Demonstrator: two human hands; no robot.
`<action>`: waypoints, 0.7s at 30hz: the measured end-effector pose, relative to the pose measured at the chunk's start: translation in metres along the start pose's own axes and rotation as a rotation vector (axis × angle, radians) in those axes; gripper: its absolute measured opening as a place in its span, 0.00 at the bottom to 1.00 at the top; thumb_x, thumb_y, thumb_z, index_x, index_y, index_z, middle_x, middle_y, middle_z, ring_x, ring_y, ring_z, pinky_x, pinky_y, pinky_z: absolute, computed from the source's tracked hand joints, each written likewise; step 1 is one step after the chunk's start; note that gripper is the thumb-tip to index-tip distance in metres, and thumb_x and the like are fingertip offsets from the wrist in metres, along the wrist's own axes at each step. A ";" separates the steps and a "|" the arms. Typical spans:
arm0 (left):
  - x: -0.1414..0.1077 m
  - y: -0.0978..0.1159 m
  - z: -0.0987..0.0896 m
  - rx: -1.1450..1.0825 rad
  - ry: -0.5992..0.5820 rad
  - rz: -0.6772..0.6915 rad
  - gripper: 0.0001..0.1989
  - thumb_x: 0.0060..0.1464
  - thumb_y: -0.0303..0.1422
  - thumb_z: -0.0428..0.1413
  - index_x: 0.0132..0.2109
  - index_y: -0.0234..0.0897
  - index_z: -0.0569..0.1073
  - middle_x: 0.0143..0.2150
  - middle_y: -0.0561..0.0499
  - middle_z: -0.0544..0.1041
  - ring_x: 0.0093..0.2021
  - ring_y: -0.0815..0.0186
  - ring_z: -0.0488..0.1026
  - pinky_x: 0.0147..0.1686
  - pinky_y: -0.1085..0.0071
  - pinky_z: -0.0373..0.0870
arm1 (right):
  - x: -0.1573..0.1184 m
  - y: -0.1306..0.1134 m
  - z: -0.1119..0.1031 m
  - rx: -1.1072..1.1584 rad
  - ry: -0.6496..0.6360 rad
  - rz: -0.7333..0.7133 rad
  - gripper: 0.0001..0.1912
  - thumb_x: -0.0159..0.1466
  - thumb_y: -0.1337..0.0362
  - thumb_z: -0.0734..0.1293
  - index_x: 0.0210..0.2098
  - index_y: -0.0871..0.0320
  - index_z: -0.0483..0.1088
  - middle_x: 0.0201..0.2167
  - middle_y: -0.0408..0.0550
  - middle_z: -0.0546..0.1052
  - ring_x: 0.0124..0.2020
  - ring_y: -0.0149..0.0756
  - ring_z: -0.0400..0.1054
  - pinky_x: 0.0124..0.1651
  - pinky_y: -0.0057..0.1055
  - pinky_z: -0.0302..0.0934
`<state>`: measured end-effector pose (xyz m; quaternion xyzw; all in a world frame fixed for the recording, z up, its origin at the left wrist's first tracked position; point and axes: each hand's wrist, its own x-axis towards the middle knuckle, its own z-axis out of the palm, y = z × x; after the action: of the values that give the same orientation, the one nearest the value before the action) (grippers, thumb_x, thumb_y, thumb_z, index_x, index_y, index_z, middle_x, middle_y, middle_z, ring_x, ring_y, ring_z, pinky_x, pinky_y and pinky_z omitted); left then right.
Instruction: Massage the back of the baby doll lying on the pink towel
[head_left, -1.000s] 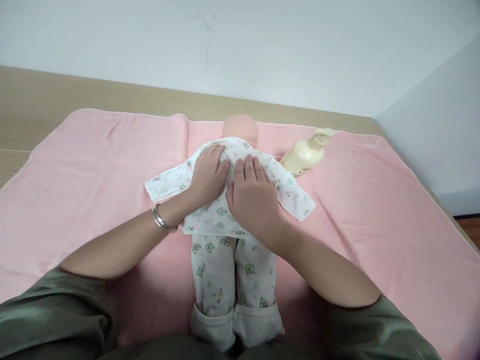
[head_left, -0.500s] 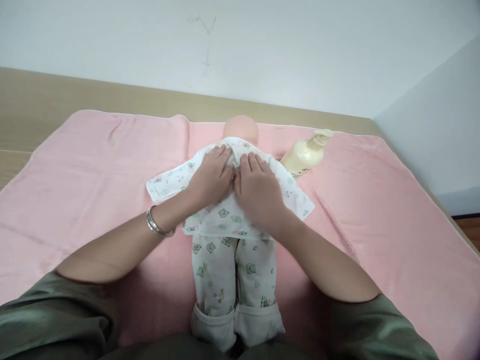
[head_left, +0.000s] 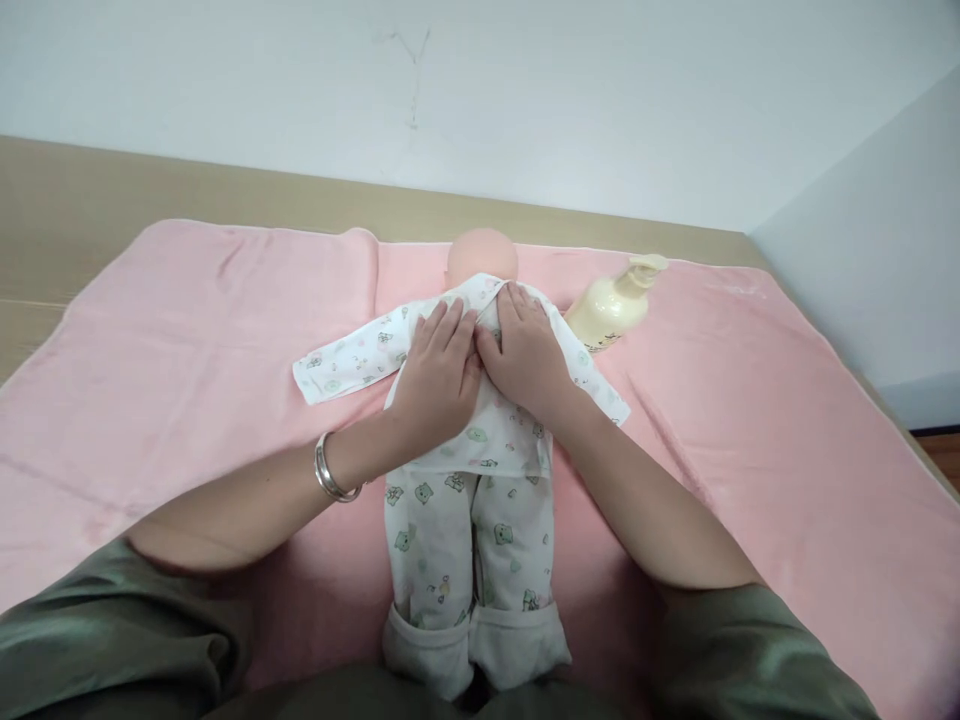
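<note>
A baby doll (head_left: pixel 482 256) lies face down, its bald head away from me. It wears a white printed top (head_left: pixel 480 455) and matching trousers (head_left: pixel 431 560) with turned-up cuffs. My left hand (head_left: pixel 439 375) rests flat on the left side of the doll's back, fingers stretched toward the head. Higher up on the right, my right hand (head_left: pixel 525 350) lies flat on the upper back, its fingertips near the collar. Both hands are open, with their thumbs meeting over the middle of the back. The cloth puckers between them.
A cream pump bottle (head_left: pixel 611 305) leans or lies by the doll's right sleeve; its base is hidden. Under everything spreads a pink blanket (head_left: pixel 225 350) on a wooden surface (head_left: pixel 262 195). A white wall (head_left: pixel 600 110) stands behind.
My left hand has slid down the back toward me, while my right hand has moved up toward the collar. The doll and bottle have stayed in place.
</note>
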<state>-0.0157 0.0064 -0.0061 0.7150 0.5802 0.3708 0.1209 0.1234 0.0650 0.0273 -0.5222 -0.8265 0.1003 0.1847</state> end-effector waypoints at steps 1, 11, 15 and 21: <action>0.002 -0.002 0.000 -0.021 -0.002 -0.019 0.28 0.65 0.34 0.45 0.69 0.31 0.63 0.75 0.37 0.61 0.78 0.49 0.51 0.77 0.42 0.45 | -0.003 -0.002 -0.001 -0.015 0.003 -0.002 0.36 0.72 0.60 0.56 0.72 0.78 0.52 0.74 0.68 0.56 0.77 0.55 0.48 0.79 0.52 0.43; 0.028 -0.021 -0.007 -0.053 0.014 -0.182 0.29 0.64 0.35 0.45 0.67 0.26 0.67 0.73 0.33 0.63 0.76 0.49 0.56 0.78 0.47 0.48 | -0.028 -0.026 -0.018 -0.219 -0.046 -0.064 0.30 0.75 0.61 0.53 0.68 0.79 0.62 0.66 0.73 0.69 0.70 0.57 0.62 0.72 0.51 0.58; 0.009 -0.003 -0.002 -0.001 0.034 -0.074 0.27 0.67 0.34 0.43 0.68 0.27 0.66 0.73 0.34 0.63 0.77 0.48 0.54 0.77 0.43 0.48 | -0.006 -0.005 -0.009 -0.020 -0.032 -0.027 0.33 0.74 0.59 0.54 0.71 0.75 0.58 0.72 0.65 0.62 0.75 0.52 0.53 0.77 0.50 0.51; 0.007 0.002 -0.005 -0.004 0.011 0.001 0.26 0.64 0.32 0.46 0.65 0.31 0.70 0.71 0.39 0.68 0.76 0.52 0.59 0.77 0.47 0.52 | 0.004 0.007 0.000 0.012 -0.008 -0.022 0.34 0.73 0.60 0.53 0.72 0.77 0.55 0.74 0.66 0.58 0.77 0.52 0.50 0.79 0.49 0.45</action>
<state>-0.0168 0.0114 0.0012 0.7130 0.5797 0.3759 0.1192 0.1279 0.0718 0.0257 -0.5115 -0.8324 0.1052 0.1856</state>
